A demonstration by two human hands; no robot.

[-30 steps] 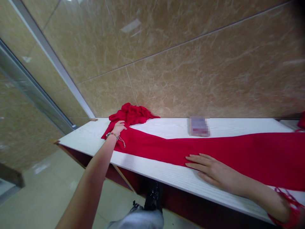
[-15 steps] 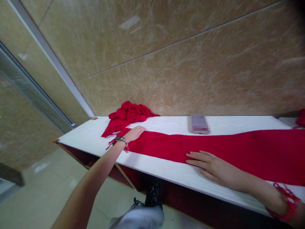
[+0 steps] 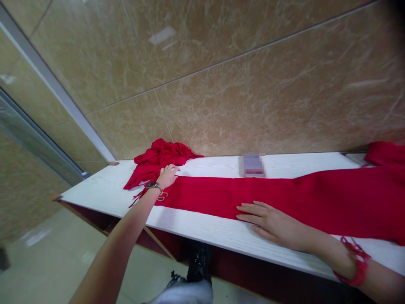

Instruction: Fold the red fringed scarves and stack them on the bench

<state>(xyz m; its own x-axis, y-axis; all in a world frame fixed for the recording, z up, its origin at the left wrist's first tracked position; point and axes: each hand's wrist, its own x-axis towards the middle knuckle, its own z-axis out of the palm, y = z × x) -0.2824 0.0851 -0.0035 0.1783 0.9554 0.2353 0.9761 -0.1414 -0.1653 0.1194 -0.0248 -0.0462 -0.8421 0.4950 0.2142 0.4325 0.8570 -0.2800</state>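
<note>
A long red scarf (image 3: 215,196) with fringe at its left end lies flat along the white top (image 3: 202,166) of a low cabinet. My left hand (image 3: 168,176), with a watch on the wrist, rests on the scarf near the fringed end, its fingers slightly curled but apart. My right hand (image 3: 268,221), wearing a red braided bracelet, lies flat across the scarf's near edge with the fingers stretched out. Behind my left hand a crumpled heap of red cloth (image 3: 158,156) sits close to the wall. Neither hand grips anything.
A small box-like item (image 3: 252,165), blurred out, stands behind the scarf by the marbled wall (image 3: 221,114). More red cloth (image 3: 387,153) lies at the far right. The cabinet's open compartments (image 3: 249,266) face me, with my leg (image 3: 193,291) close to them.
The view has shifted slightly to the right. My left hand's fingers have lifted and curled a little near the scarf's far edge. My right hand stays flat on the scarf.
</note>
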